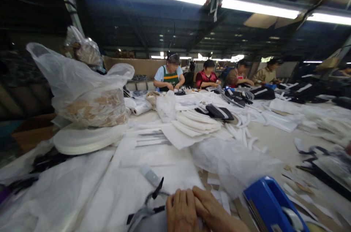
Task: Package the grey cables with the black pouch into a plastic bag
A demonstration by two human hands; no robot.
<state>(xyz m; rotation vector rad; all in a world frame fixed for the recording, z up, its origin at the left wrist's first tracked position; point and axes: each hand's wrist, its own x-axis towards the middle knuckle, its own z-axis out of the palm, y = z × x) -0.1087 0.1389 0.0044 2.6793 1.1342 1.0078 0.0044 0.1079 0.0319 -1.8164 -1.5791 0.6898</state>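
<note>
At the bottom centre my left hand (181,208) and my right hand (212,210) press together, knuckles up and fingers curled inward. Both are closed on a grey fabric piece (153,223), most of which lies under them or below the frame. Grey and black straps (149,204) stick out from its left side, one black end pointing up. The right fingertips are partly hidden behind the left hand. A small clear plastic piece (150,175) lies just beyond the straps on white sheeting (131,181).
To the right stands a blue tape dispenser (274,202). Clear plastic film (233,162) and stacked white sheets (192,128) lie ahead. A filled plastic bag (93,97) sits on a white roll (85,140) at left. Several co-workers (170,75) work across the table.
</note>
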